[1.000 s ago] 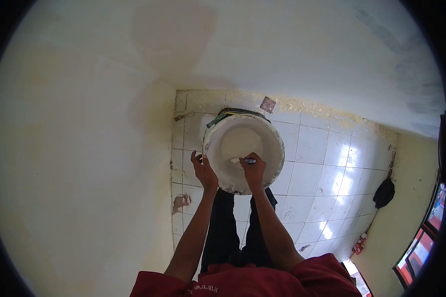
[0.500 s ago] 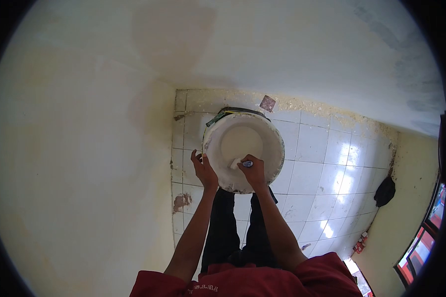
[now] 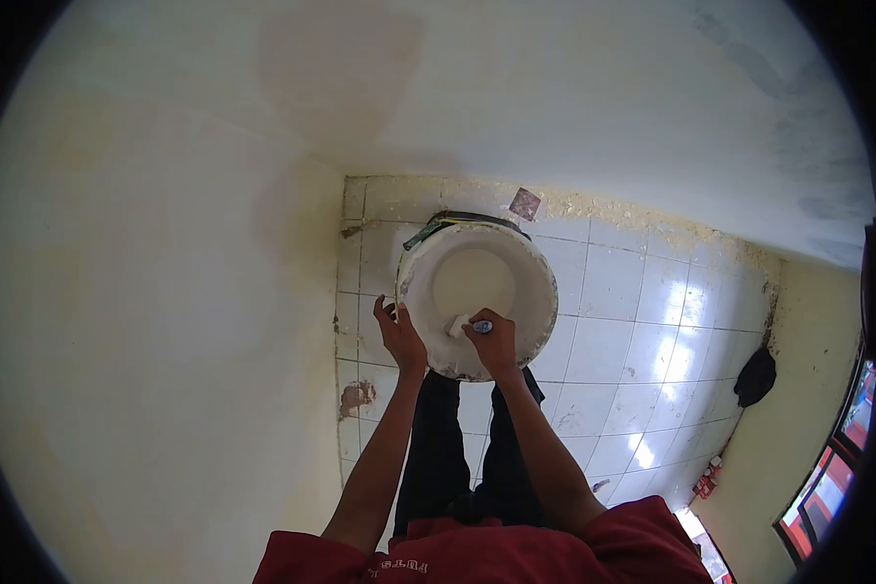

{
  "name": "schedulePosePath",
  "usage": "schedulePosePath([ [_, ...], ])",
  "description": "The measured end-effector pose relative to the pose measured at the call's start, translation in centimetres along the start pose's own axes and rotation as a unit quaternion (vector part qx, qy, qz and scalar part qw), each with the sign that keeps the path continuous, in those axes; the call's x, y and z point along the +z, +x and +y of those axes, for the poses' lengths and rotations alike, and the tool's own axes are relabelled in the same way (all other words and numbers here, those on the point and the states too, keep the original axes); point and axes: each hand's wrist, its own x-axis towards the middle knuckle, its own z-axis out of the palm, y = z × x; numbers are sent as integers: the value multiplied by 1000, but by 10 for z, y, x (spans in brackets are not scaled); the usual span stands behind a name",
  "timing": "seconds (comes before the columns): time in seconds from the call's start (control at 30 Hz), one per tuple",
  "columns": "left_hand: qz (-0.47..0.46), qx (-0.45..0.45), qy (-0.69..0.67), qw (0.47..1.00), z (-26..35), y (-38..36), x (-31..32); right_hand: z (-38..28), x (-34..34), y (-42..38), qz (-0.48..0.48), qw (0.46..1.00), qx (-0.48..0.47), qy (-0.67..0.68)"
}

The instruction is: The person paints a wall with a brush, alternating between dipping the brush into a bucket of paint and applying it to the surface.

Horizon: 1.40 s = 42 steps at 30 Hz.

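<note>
Left hand (image 3: 402,336): partly open, set at the left edge of the bucket (image 3: 533,282). The thumb is seen against the rim; the fingers are loosely bent on the outer side, and a gap is left between them and the thumb. Right hand (image 3: 494,341): closed around the handle of a brush (image 3: 457,327), held inside the bucket's mouth. The pale head is pointed leftward, near the lower edge of the whitish liquid (image 3: 472,279) (contact with the inner wall cannot be confirmed from above).

The bucket is stood on the white tiled floor (image 3: 603,355), just ahead of the dark-trousered legs (image 3: 428,448). Its rim is marked with dark smears. A dark strip (image 3: 477,216) with yellow edging is noted along its far side. A reddish square piece (image 3: 525,203) is observed beyond, near the wall (image 3: 594,107).
</note>
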Motion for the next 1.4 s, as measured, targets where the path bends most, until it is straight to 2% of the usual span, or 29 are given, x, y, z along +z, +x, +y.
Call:
schedulePosePath([
  [0.13, -2, -11, 6, 1000, -1, 1, 1, -1, -4, 0, -16, 999, 37, 15],
  [0.23, -4, -23, -6, 1000, -2, 2, 1, 1, -9, 4, 13, 999, 35, 32],
  [0.3, -6, -25, -10, 1000, -4, 3, 0, 2, -16, 9, -34, 998, -50, 22],
  [0.33, -9, -26, -12, 1000, -4, 3, 0, 0, -23, 14, -35, 998, -49, 23],
  [0.4, -11, -27, -14, 999, -4, 3, 0, -8, -37, 25, -153, 985, -80, -29],
  [0.53, -11, -25, -20, 999, -2, 1, 0, -1, -41, 41, -206, 970, -128, -35],
  [0.6, -7, -22, -16, 1000, -1, 2, 0, 6, -36, 46, -280, 948, -142, -56],
  [0.7, -4, -17, -10, 1000, -3, 3, 2, 0, -27, 48, -331, 925, -167, -78],
  [0.87, -11, -45, -26, 999, 2, 2, 0, -9, -24, 51, -336, 930, -145, -23],
  [1.03, -6, -31, -19, 999, -4, 4, 2, -7, -24, 50, -322, 936, -140, 2],
  [1.1, -7, -35, -28, 999, -5, 2, 1, -6, -26, 50, -319, 941, -104, 37],
  [1.23, -14, -44, -31, 998, 1, 2, 1, -15, -28, 46, -340, 934, -110, 22],
  [1.3, -13, -44, -29, 999, 0, 3, 1, -23, -38, 47, -159, 986, -54, 17],
  [1.33, -7, -36, -18, 999, -1, 3, 1, -19, -38, 47, -158, 986, -56, 18],
  [1.4, -1, -27, -8, 1000, -4, 4, 2, -10, -38, 42, -90, 994, -34, 57],
])
